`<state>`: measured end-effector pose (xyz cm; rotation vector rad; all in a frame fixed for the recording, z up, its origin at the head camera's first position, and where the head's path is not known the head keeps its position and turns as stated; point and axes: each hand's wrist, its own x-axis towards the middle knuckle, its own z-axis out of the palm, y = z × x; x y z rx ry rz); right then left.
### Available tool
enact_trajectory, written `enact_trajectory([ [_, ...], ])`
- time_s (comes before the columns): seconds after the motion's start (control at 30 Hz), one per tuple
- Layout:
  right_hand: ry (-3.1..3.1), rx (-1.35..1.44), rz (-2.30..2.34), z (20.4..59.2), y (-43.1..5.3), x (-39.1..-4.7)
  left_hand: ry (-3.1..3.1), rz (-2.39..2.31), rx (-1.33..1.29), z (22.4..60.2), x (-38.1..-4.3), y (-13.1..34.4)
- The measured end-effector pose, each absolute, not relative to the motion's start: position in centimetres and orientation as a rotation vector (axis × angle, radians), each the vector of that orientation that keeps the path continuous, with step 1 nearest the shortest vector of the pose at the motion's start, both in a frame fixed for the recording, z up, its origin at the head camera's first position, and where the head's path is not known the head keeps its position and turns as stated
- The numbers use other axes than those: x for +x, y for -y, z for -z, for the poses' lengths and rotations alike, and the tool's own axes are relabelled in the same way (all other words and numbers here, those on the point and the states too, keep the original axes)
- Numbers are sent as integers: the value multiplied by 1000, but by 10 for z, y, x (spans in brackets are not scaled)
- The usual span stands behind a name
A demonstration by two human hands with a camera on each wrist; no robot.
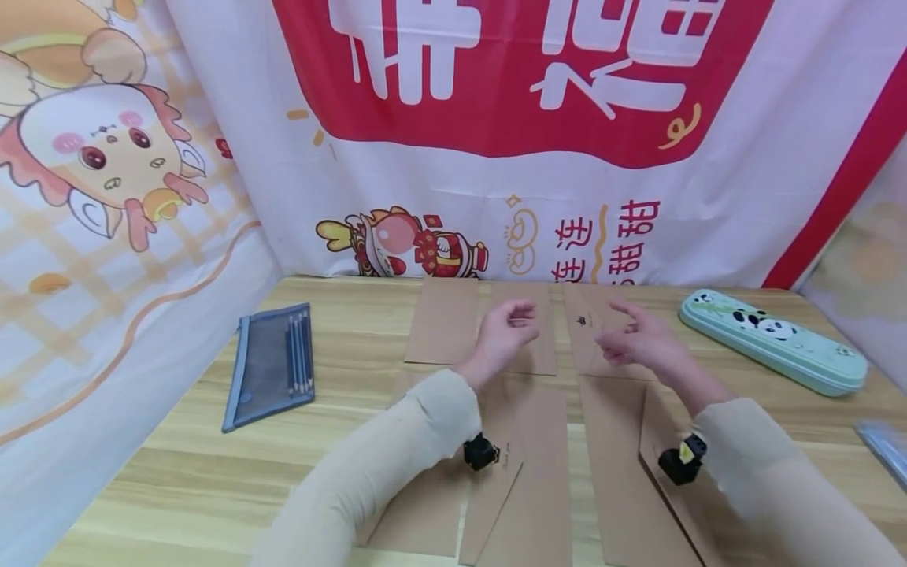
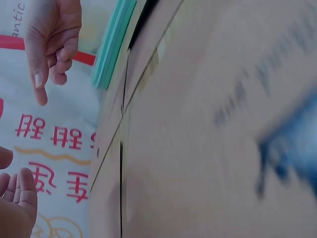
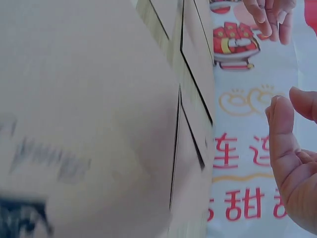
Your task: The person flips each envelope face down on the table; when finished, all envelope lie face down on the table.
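Note:
Several brown kraft-paper envelopes [image 1: 538,488] lie on the wooden table in a back row and a front row. Some show a pointed flap and a small dark crown print. My left hand [image 1: 505,335] is raised over the middle back envelope [image 1: 517,303], fingers loosely bent and holding nothing. Over the right back envelope [image 1: 583,346] hovers my right hand [image 1: 641,339], its index finger stretched out, the others loosely curled and empty. The left wrist view shows both hands, left [image 2: 17,203] and right [image 2: 54,39], apart from each other; large blurred envelope surfaces [image 3: 89,99] fill much of both wrist views.
A blue mesh zip pouch [image 1: 262,378] with several pencils [image 1: 300,354] lies at the left. At the right back sits a mint panda pencil case [image 1: 772,339]. A bluish, shiny flat item [image 1: 886,449] is cut off at the right edge. Printed cloth [image 1: 439,173] hangs behind the table.

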<state>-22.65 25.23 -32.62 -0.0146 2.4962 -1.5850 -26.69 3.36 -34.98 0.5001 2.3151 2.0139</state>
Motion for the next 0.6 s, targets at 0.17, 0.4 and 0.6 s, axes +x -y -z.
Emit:
enact_trajectory([
  [0.17, -2525, 3, 1610, 332, -273, -224, -2253, -1946, 443, 350, -261, -56],
  [0.4, -2562, 26, 1514, 345, -298, -218, -2194, -1948, 295, 366, -264, -81],
  [0.6, -2493, 50, 1468, 360, -312, -218, -2200, -1841, 253, 376, -265, -88],
])
